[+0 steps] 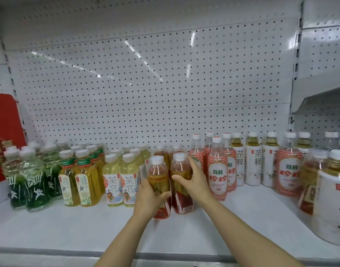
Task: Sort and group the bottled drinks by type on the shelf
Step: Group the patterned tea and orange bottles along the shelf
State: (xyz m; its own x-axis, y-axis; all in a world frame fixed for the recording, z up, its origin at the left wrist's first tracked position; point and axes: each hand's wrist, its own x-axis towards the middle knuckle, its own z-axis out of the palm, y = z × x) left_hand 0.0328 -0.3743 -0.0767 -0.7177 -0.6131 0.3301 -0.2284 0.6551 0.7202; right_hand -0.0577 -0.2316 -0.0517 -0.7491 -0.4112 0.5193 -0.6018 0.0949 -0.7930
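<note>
Two red-amber tea bottles stand side by side at the middle of the white shelf point(69, 228). My left hand point(148, 197) grips the left bottle point(158, 176) around its lower body. My right hand point(194, 180) wraps the right bottle point(179, 168) from its right side. Two more bottles of the same kind point(161, 153) stand right behind them. To the left are rows of pale yellow tea bottles point(115, 182), golden green-collared bottles point(84, 182) and dark green bottles point(32, 182).
Pink lychee bottles point(217, 170) stand just right of my right hand, with white-labelled tea bottles point(253, 162) behind them. A large white-labelled bottle point(332, 199) and a red-amber one point(307, 184) stand near the right edge. A red box point(3, 132) is at far left. Pegboard point(146, 83) backs the shelf.
</note>
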